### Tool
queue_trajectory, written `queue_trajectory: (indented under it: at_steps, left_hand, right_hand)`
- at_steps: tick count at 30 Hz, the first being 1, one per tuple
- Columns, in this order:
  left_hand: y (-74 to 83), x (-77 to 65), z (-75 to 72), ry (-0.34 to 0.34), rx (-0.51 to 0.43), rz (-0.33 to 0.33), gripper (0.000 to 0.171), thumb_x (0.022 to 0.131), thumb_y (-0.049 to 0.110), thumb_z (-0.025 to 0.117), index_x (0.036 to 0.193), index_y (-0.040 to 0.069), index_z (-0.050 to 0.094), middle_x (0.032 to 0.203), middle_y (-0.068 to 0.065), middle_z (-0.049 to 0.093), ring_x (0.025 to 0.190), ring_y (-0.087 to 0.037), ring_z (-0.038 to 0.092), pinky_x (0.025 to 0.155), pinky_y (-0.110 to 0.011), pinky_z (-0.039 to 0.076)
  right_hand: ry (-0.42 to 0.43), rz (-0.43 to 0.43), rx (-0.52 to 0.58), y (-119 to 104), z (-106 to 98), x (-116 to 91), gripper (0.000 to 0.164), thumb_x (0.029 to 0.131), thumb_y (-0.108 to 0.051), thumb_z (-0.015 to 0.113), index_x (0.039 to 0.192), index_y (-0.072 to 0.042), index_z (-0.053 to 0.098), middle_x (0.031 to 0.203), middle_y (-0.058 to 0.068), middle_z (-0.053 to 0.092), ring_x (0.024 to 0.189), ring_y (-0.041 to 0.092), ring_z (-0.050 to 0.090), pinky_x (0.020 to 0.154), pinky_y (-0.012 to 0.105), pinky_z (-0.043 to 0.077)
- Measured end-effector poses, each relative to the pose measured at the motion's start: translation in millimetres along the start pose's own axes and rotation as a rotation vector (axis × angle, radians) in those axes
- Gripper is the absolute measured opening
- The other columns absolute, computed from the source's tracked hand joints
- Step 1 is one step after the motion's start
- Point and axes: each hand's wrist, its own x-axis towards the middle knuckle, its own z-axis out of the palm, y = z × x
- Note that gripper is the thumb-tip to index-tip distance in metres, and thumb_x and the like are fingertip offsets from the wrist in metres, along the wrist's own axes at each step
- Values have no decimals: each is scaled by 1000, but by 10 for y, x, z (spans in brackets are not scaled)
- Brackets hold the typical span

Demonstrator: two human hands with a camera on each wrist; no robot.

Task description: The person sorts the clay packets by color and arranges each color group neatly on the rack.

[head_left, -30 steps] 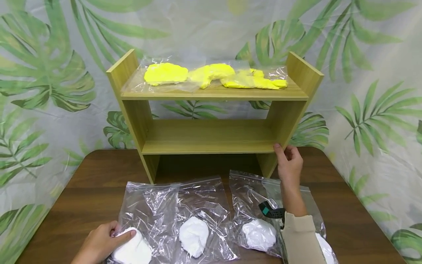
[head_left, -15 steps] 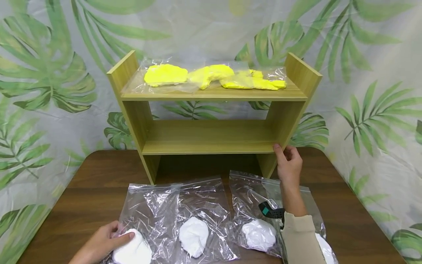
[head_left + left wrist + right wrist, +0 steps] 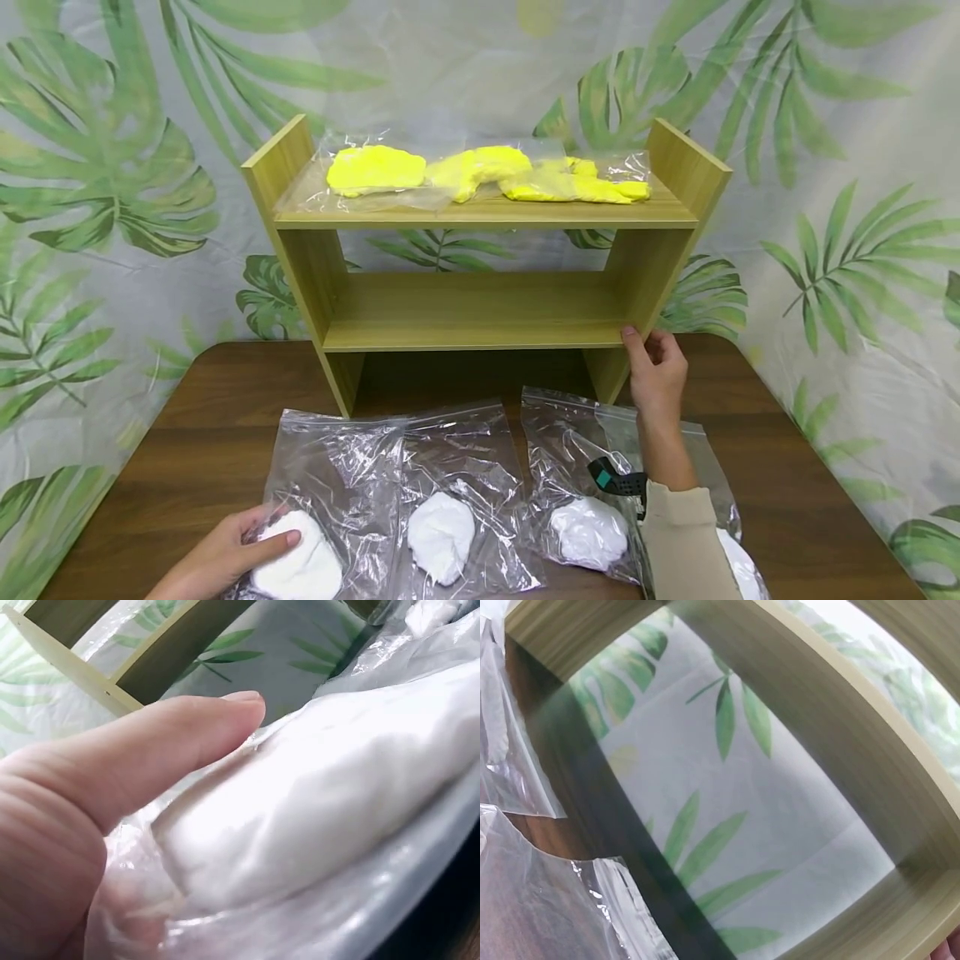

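In the head view my left hand (image 3: 228, 546) holds a clear zip bag (image 3: 337, 462) at the near left. Its thumb lies over the white lump (image 3: 300, 562) inside the bag and the other fingers go under the bag's left side. The left wrist view shows the thumb (image 3: 187, 742) pressing the plastic along the lump's edge. On the right, my right hand (image 3: 658, 371) grips the side panel of the wooden shelf (image 3: 472, 333), thumb at the front where the middle board meets it. Only a sliver of fingers (image 3: 951, 951) shows in the right wrist view.
More zip bags with white lumps (image 3: 441, 537) (image 3: 588, 533) lie along the table's front, one partly under the right sleeve (image 3: 686, 542). Bags with yellow lumps (image 3: 377, 169) rest on the top board. A leaf-patterned cloth (image 3: 847, 333) hangs behind the dark wood table (image 3: 180, 442).
My left hand has shifted slightly left, drawing the bag and its white lump a little with it. The right hand keeps its place on the shelf.
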Motion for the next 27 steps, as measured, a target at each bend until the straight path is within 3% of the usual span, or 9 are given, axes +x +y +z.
queue_trajectory:
  at_steps: [4, 7, 9, 10, 12, 15, 17, 24, 27]
  left_hand:
    - [-3, 4, -1, 6, 27, 19, 62, 99, 20, 54, 136, -23, 29, 138, -38, 39, 118, -14, 51, 85, -13, 42]
    - [-18, -6, -16, -46, -73, 65, 55, 100, 15, 51, 134, -22, 32, 126, -34, 53, 112, -21, 58, 83, -20, 48]
    - [-41, -12, -27, -96, -174, 113, 46, 100, 11, 48, 132, -20, 36, 113, -24, 63, 97, -18, 65, 79, -28, 53]
    - [-51, -15, -32, -130, -234, 141, 39, 100, 8, 47, 130, -16, 40, 107, -17, 66, 88, -14, 67, 77, -32, 54]
    - [-63, -18, -33, -170, -293, 198, 29, 100, 3, 44, 129, -3, 49, 102, -8, 67, 85, -20, 68, 75, -35, 55]
    - [-44, -19, -16, -210, -318, 276, 37, 100, -1, 42, 128, 19, 55, 104, -3, 67, 88, -16, 67, 75, -32, 55]
    - [-13, -29, -6, -233, -327, 317, 44, 99, -4, 41, 129, 26, 56, 108, -2, 67, 91, -15, 66, 77, -31, 54]
    - [138, -118, 11, -193, -290, 347, 47, 98, -5, 43, 141, 15, 44, 126, 1, 59, 105, -11, 60, 86, -29, 51]
    - [187, -142, 20, -211, -318, 374, 52, 98, -7, 41, 145, 14, 37, 129, -2, 57, 107, -15, 60, 87, -32, 51]
  right_hand:
    - [-6, 8, 1, -4, -4, -4, 27, 89, -30, 70, 104, -8, 63, 91, -6, 59, 85, 9, 54, 73, 21, 42]
    - [-6, 5, -2, -8, 0, -3, 28, 89, -28, 69, 105, -6, 62, 90, -6, 58, 85, 9, 54, 73, 21, 42]
    - [-4, -1, -7, -14, 4, -2, 28, 89, -27, 69, 105, -5, 62, 90, -6, 58, 84, 9, 54, 73, 20, 42]
    - [-3, -3, -10, -17, 6, -3, 28, 90, -27, 69, 105, -4, 62, 89, -7, 58, 84, 8, 54, 73, 20, 42]
    - [-4, -5, -12, -23, 8, -6, 29, 90, -27, 69, 105, -4, 62, 90, -7, 58, 84, 8, 53, 73, 20, 42]
    - [0, -4, -6, -19, 9, -4, 24, 89, -28, 69, 101, -8, 62, 89, -6, 58, 84, 9, 54, 73, 21, 42]
    - [-1, -6, -1, -14, 8, -3, 22, 89, -28, 69, 100, -10, 63, 89, -6, 58, 84, 9, 54, 73, 21, 42]
    - [5, -22, -1, 3, 10, 4, 22, 89, -28, 70, 100, -10, 63, 87, -6, 59, 83, 9, 54, 73, 21, 42]
    - [9, -21, 2, 6, 12, 7, 21, 89, -28, 70, 99, -11, 63, 87, -7, 59, 83, 9, 54, 73, 21, 42]
